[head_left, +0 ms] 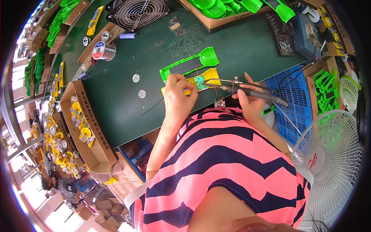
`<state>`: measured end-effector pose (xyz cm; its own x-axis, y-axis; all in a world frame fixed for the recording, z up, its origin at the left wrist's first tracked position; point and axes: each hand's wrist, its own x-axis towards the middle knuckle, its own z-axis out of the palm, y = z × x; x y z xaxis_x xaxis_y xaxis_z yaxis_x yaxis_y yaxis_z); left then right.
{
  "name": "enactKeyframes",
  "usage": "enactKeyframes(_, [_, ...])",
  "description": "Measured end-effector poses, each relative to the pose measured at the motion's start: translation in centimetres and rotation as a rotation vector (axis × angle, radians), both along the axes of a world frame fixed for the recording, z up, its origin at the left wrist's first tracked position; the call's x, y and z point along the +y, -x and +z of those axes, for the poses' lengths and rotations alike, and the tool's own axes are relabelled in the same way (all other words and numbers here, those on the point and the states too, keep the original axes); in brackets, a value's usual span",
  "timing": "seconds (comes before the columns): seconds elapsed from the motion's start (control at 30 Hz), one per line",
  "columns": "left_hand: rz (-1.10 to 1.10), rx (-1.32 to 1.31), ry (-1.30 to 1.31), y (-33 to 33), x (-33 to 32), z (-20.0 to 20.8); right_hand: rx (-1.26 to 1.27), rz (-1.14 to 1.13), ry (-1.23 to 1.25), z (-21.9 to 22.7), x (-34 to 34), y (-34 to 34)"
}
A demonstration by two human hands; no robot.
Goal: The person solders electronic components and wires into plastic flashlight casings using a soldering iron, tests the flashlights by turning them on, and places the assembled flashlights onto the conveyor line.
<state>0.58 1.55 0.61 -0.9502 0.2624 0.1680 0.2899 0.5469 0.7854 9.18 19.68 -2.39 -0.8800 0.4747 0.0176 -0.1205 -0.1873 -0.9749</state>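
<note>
My left hand is closed in a pinch over the left part of a yellow plastic housing. A thin black wire trails leftward from it; the fingertips hide its other end. In my right hand is a soldering iron, with a thin metal tube along its top. The iron's tip meets or hovers just over a small green circuit board lying on the housing. A green plastic housing lies just beyond. Near the table edge, a shiny lamp reflector sits beside the iron.
A solder spool, a black fan and a box of green housings stand farther back. Two round silvery discs lie left. A carton flanks the table; at right are a blue crate and a large fan.
</note>
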Motion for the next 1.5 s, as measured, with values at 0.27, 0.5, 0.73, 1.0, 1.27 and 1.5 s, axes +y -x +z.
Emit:
enactKeyframes(0.27, [-0.037,0.007,0.084,0.3,0.1,0.1,0.062,0.037,-0.046,-0.1,-0.3,0.4])
enactKeyframes(0.5, [-0.063,0.033,0.122,0.4,0.2,0.3,0.072,0.053,-0.120,-0.3,-0.2,0.8])
enactKeyframes(0.73, [-0.079,0.050,0.156,0.6,0.2,0.5,0.167,0.065,-0.199,0.4,0.2,0.7])
enactKeyframes(1.0, [-0.085,-0.013,0.156,0.8,0.1,0.7,0.115,0.008,-0.119,0.9,0.6,0.4])
enactKeyframes(1.27, [-0.100,0.061,0.076,0.4,-0.5,1.1,0.170,0.026,-0.172,0.8,0.7,0.0])
enactKeyframes(1.5, [0.098,0.073,0.848,-1.1,-4.8,3.2,0.163,0.043,-0.295,0.8,0.5,0.5])
